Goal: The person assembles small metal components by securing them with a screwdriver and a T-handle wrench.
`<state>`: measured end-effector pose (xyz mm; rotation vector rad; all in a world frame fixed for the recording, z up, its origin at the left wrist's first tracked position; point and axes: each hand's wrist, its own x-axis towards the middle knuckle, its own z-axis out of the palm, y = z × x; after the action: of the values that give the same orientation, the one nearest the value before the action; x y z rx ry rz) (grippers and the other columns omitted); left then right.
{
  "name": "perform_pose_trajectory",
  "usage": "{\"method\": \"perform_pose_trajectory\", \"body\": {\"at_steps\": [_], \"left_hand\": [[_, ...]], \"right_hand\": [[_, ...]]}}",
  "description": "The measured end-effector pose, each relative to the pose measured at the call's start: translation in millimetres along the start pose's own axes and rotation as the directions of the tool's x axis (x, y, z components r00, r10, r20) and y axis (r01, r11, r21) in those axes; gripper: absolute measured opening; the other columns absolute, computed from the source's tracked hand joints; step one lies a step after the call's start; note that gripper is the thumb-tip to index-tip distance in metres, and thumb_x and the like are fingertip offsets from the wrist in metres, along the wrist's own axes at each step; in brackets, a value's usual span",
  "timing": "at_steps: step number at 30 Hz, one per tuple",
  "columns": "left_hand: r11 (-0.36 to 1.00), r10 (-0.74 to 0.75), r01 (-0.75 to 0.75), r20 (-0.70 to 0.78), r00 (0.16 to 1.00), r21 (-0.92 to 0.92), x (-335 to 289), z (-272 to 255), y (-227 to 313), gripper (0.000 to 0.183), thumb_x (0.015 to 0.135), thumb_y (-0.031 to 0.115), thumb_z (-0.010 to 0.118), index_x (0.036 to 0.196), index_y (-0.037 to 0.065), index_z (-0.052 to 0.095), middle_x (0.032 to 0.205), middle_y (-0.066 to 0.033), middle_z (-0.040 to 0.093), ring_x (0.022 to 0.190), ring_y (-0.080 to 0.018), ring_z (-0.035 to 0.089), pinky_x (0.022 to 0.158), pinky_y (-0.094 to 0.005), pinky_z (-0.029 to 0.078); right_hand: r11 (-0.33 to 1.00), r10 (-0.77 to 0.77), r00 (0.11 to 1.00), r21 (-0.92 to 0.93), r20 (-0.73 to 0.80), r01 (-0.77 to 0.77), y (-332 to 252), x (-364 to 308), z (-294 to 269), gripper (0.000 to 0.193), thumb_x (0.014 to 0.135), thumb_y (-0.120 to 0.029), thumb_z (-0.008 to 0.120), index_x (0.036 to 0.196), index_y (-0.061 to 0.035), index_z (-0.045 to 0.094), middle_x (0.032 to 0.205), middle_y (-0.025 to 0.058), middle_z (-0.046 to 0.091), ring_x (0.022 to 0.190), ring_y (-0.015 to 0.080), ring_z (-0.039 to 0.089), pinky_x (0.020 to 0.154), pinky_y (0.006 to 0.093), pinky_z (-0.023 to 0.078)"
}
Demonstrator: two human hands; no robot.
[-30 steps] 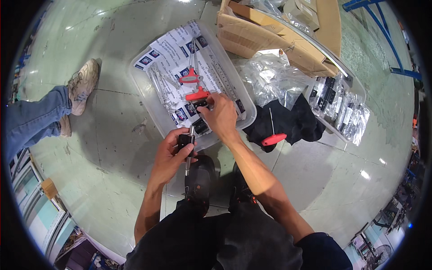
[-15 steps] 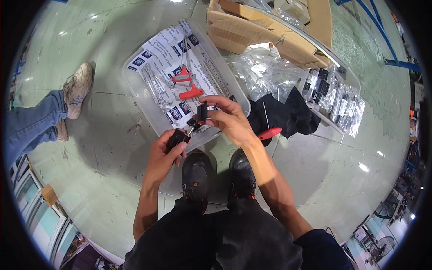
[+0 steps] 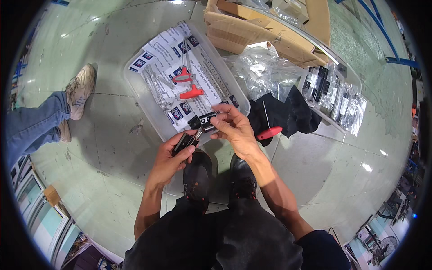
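Between the fingers and thumb of my left hand is a black hinge-like part with a shiny metal pin pointing up to the right. My right hand grips a black block with round holes, its holed face turned up. The two pieces meet or nearly meet at the pin; whether they are joined I cannot tell. Both hands are over the near edge of a clear plastic tub. Inside it lie two red-handled T-shaped hex keys on printed paper, beside bagged metal pieces.
Right of the tub, a red-handled tool rests by black cloth. Clear plastic bags and a cardboard box lie beyond. Another tray holds black parts and wrapped pieces. Another person's shoe stands at left.
My right hand has lowered slightly and turned the black block, so its holes now show. The left hand's part has tilted, its pin pointing more upward.
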<state>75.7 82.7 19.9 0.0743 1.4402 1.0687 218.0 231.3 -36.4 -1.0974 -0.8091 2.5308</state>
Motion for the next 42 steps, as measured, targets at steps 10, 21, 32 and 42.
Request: {"method": "perform_pose_trajectory", "body": {"at_steps": [10,21,32,42], "left_hand": [[0.999,0.044,-0.044,-0.004,0.999,-0.006,-2.7,-4.3,2.7,0.039,0.092,0.011,0.062,0.13,0.007,0.055,0.096,0.0002,0.061,0.067,-0.0037,0.051,0.049,-0.0176,0.035],[0.998,0.046,-0.044,-0.04,0.998,0.036,-3.6,-7.0,4.7,0.04,0.091,0.013,0.064,0.13,0.007,0.055,0.09,0.0026,0.059,0.066,-0.0033,0.05,0.049,-0.0172,0.034],[0.989,0.055,-0.052,-0.016,0.998,0.14,-6.4,-1.2,5.3,0.023,0.089,0.016,0.07,0.108,0.004,0.064,0.07,0.0036,0.057,0.057,-0.0038,0.051,0.047,-0.0188,0.035],[0.993,0.099,-0.091,-0.116,0.988,0.071,-9.7,10.0,2.7,0.031,0.091,0.017,0.066,0.118,0.004,0.059,0.079,-0.0022,0.064,0.056,-0.0048,0.051,0.047,-0.0193,0.036]], "right_hand": [[0.915,-0.116,0.975,-0.361,0.187,0.178,-16.5,-11.4,-4.4,0.031,0.083,-0.002,0.072,0.112,-0.0027,0.063,0.1,0.0045,0.064,0.087,0.0114,0.062,0.076,0.0247,0.051],[0.945,-0.068,0.987,-0.308,0.146,0.11,-25.9,-18.9,-0.4,0.029,0.088,0.003,0.063,0.115,-0.001,0.053,0.108,0.0086,0.059,0.088,0.0157,0.063,0.074,0.0271,0.052],[0.715,-0.07,0.948,-0.648,0.31,0.264,-36.6,-17.1,1.1,0.025,0.089,-0.014,0.068,0.111,-0.0024,0.065,0.088,0.0016,0.062,0.075,0.0069,0.054,0.068,0.0241,0.045],[0.617,-0.056,0.897,-0.691,0.438,0.376,-29.5,-10.6,17.7,0.033,0.094,-0.015,0.056,0.123,0.0021,0.058,0.104,0.0211,0.063,0.086,0.0328,0.063,0.074,0.0371,0.049]]}}
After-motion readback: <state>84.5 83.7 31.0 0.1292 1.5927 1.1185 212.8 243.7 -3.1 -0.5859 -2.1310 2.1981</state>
